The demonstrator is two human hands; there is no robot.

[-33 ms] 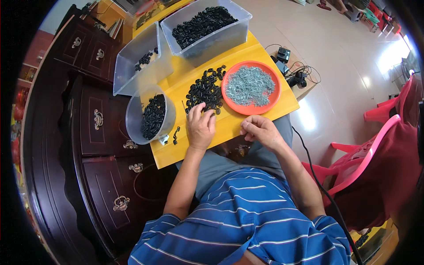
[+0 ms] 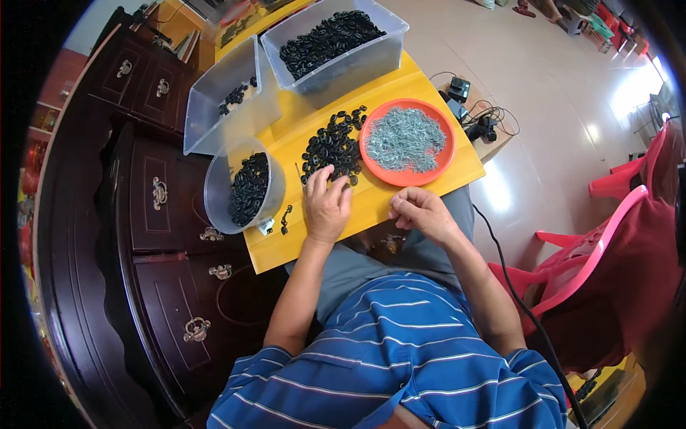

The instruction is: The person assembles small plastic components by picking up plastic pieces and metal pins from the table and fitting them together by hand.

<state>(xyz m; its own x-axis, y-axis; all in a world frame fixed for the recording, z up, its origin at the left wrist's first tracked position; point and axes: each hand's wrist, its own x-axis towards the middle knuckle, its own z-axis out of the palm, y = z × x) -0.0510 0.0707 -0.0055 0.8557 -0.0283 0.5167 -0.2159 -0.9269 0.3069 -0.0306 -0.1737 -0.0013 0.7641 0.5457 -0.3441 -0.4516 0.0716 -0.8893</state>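
Observation:
My left hand (image 2: 328, 209) is over the near edge of a loose pile of small black oval rings (image 2: 332, 145) on the yellow tabletop (image 2: 291, 247). Its thumb and forefinger come together on a small black ring (image 2: 346, 186); the other fingers are spread a little, toward the pile. My right hand (image 2: 423, 213) is closed in a pinch above the table's front edge, just below an orange-red plate (image 2: 371, 170). Whatever is between its fingertips is too small or hidden to name. Thin silvery metal pieces (image 2: 404, 139) fill the plate.
At the left stands a round clear tub (image 2: 216, 187) of black pieces. Behind it are two clear bins, a sparsely filled one (image 2: 204, 118) and a fuller one (image 2: 350, 68). A short black chain (image 2: 286, 219) lies near the tub. Dark drawers (image 2: 168, 193) flank the table; a pink chair (image 2: 586, 250) stands right.

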